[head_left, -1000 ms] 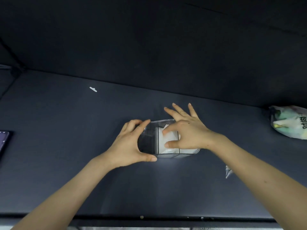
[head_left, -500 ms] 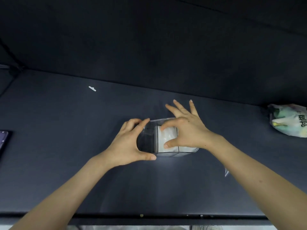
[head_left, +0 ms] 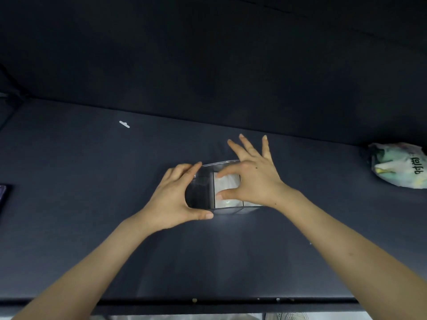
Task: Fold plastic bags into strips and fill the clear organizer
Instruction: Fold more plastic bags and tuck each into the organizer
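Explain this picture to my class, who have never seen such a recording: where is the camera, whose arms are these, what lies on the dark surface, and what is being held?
There is no machine here. A person wears a wide-angle camera on the head, so you look forward and down along their own two bare arms. The left hand grips the left end of a clear plastic organizer with compartments, steadying it on the dark table. The right hand seems to pinch a white folded plastic bag between forefinger and thumb in the second compartment from the left, with its other fingers spread straight. The leftmost compartment looks empty. At the far right lies a crumpled printed plastic bag. A small white scrap lies at the back left, and a dark flat object shows at the left edge.
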Motion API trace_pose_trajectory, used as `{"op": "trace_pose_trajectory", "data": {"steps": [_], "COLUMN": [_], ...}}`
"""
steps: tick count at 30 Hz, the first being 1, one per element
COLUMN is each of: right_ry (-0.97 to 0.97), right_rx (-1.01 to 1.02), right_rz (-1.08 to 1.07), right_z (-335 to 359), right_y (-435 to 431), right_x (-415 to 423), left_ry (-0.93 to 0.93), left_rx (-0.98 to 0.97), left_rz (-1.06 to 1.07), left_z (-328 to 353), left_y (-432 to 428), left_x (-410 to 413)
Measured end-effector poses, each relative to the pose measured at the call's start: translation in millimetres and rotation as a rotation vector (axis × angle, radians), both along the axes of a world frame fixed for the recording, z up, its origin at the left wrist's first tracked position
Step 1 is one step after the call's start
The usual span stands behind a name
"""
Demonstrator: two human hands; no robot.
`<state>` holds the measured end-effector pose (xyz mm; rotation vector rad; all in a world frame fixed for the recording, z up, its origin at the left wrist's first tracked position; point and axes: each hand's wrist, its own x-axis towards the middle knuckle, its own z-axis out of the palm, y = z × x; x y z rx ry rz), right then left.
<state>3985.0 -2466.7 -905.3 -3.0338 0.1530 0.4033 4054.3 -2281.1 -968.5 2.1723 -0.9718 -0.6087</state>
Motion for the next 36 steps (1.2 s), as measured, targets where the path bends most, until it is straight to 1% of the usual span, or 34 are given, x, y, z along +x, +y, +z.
{"op": "trace_pose_trajectory", "data": {"steps": [3, 6, 10, 11, 13, 15, 16, 18, 20, 25, 27, 30, 33, 36], "right_ry": [0.021, -0.012, -0.241, -0.237, -0.147, -0.078, -0.077, -0.132, -0.229, -0.487, -0.546, -0.575, -0.55, -0.513], "right_rx": [-0.045, -0.043, -0.007, -0.028, -0.083, -0.093, -0.085, -0.044, 0.021, 0.119, 0.167, 0.276, 0.364, 0.437], "right_rz": [0.017, 0.028, 0.009, 0.007, -0.002, -0.037, -0.053, -0.089, -0.14, -0.272, -0.323, -0.337, -0.241, -0.16], "right_z": [-5.0, -3.5, 4.8, 5.2, 2.2, -5.2, -7.9, -8.2, -1.6, 11.3, 11.4, 7.4, -9.8, -33.2], "right_y": [-0.1, -0.1, -11.5, -11.9, -8.1, -5.5, -7.0, -14.9, -24.4, -38.7, -36.3, -22.8, -2.2, 28.1], "right_x": [2.2, 1.9, -6.5, -7.9, -6.2, -1.0, 1.2, 1.0, -6.9, -43.3, -64.5, -98.9, -134.4, -172.0], "left_ry": [0.01, 0.006, -0.007, -0.01, -0.009, -0.006, -0.006, -0.013, -0.021, -0.043, -0.067, -0.138, -0.214, -0.289], "left_rx": [-0.017, -0.015, -0.008, -0.007, -0.013, -0.027, -0.033, -0.032, -0.023, -0.022, -0.006, 0.013, 0.003, 0.009], "left_rz": [0.01, 0.015, 0.025, 0.029, 0.034, 0.04, 0.045, 0.057, 0.07, 0.095, 0.103, 0.144, 0.192, 0.193], "left_z": [0.1, -0.7, -2.7, -3.4, -4.5, -5.1, -4.9, -4.2, -5.2, -7.1, -5.3, 2.7, 6.6, -1.6], "left_y": [1.7, 1.4, 0.2, -0.2, -1.4, -3.7, -5.3, -9.2, -15.3, -39.7, -48.7, -51.2, -28.4, 15.6], "left_x": [0.9, 1.0, 2.7, 2.7, 2.5, 4.1, 6.1, 12.3, 20.5, 44.2, 53.4, 55.7, 38.0, 4.6]}}
